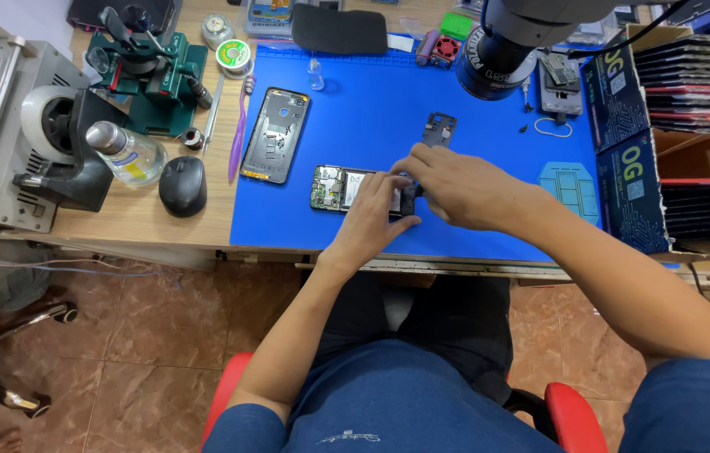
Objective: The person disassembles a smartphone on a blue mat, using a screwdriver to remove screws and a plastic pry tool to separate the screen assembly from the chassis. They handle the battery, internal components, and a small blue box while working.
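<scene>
Head view: an opened phone (345,188), its circuit board exposed, is seen lying flat on the blue work mat (472,143), near the mat's front edge. The phone's right end is covered by both hands. The left hand (374,211) is laid over the phone with its fingers curled down onto the body, gripping it. The right hand (455,186) is brought in from the phone's right, its fingertips pinched together over the same end; what is pinched cannot be told. Just behind the phone, a small dark cover plate (439,128) is placed on the mat. Behind and to the left of the phone, a black phone frame (276,134) is laid lengthwise. Further left of the phone, off the mat, a black mouse (182,185) and a clear bottle (127,152) are seen on the wooden bench. A microscope head (501,46) is hung above the mat behind the phone.
</scene>
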